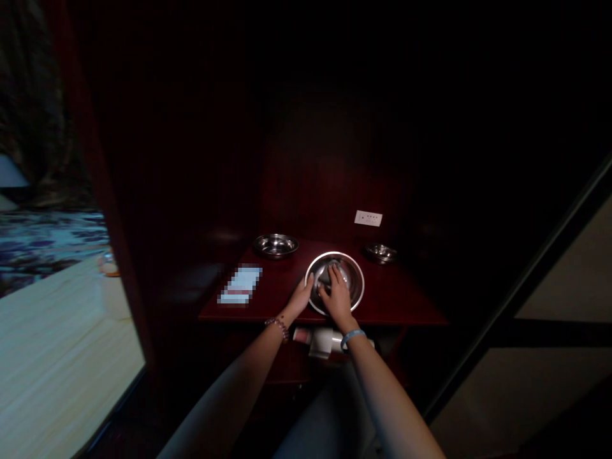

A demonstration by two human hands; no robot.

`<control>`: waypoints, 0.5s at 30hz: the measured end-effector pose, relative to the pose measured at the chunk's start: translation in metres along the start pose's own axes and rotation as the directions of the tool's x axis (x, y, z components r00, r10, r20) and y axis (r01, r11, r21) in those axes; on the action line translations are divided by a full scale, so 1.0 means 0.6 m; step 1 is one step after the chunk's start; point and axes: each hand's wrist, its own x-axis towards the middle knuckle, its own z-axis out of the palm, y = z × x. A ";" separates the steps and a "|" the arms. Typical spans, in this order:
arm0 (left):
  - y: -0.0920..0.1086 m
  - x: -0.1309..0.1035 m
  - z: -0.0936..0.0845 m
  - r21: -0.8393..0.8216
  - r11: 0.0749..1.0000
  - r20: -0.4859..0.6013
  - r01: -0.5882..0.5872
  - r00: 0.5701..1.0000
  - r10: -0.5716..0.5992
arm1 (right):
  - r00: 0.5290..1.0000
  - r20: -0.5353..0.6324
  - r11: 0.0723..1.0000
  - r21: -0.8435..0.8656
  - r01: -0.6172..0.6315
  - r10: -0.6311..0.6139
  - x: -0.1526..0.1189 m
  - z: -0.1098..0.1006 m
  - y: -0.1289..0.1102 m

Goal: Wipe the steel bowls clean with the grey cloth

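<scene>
A shiny steel bowl (357,284) is near the front of the dark red shelf (396,299), its opening facing me. My left hand (301,298) grips its left rim, thumb on the inside and fingers out of sight behind the wall. Inside the bowl is my right hand (338,296), its fingers stretched toward the far inner wall and the thumb apart from them. A greyish patch shows by those fingertips; whether it is a cloth or a reflection I cannot tell.
Behind are a steel dish (276,246) at left and a smaller steel bowl (381,254) at right, below a wall socket (368,218). A blurred-out pale rectangle (240,285) lies at left. Under the shelf is a white object (321,343). A pale tabletop (57,338) stands outside.
</scene>
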 end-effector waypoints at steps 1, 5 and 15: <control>-0.001 0.000 0.000 0.003 1.000 0.008 0.003 1.000 -0.003 | 1.000 0.003 1.000 0.014 0.002 -0.002 0.001 0.001 -0.002; -0.006 0.001 0.000 -0.001 1.000 0.031 -0.006 1.000 0.006 | 0.999 0.043 0.998 0.053 0.029 -0.031 0.003 0.000 -0.011; -0.011 0.002 -0.003 0.054 0.998 -0.071 0.016 0.997 -0.012 | 0.980 0.198 0.999 0.029 0.029 -0.034 -0.025 -0.014 -0.038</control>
